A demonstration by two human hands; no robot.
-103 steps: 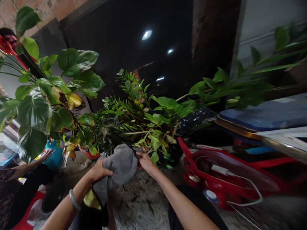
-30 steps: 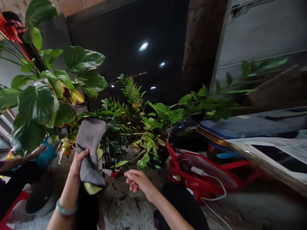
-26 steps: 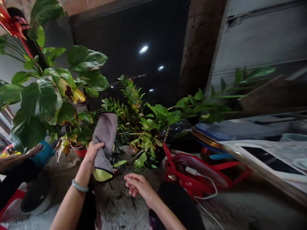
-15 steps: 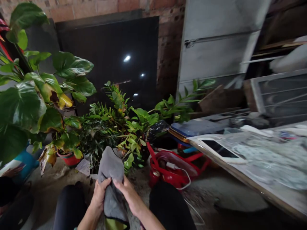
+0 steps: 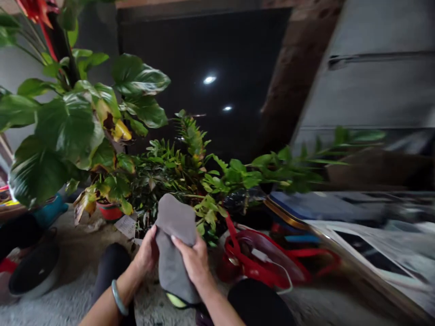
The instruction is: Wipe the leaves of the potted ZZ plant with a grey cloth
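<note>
A grey, soft fabric piece [image 5: 176,258] with dark edging is held upright between my hands, low in the middle of the view. Its upper part folds over in a lighter grey, and a yellow-green patch shows at the lower end. My left hand [image 5: 148,250] grips its left edge, with most fingers hidden behind. On the right side, my right hand [image 5: 195,260] clasps it, thumb lying across the front. A pale green bangle [image 5: 119,299] circles my left wrist. What kind of article the fabric is, I cannot make out.
Leafy potted plants [image 5: 183,167] stand ahead, one in a red pot [image 5: 109,211]. A red bag [image 5: 248,267] with a white cable lies right of my hands. Beyond it, a table edge [image 5: 340,258] carries a white-framed tablet [image 5: 374,253]. A dark basin [image 5: 34,271] sits left.
The view has swung left, so the surroundings appear farther right. In my hands the grey fabric shows a wider face, and less of its yellow-green part is visible.
</note>
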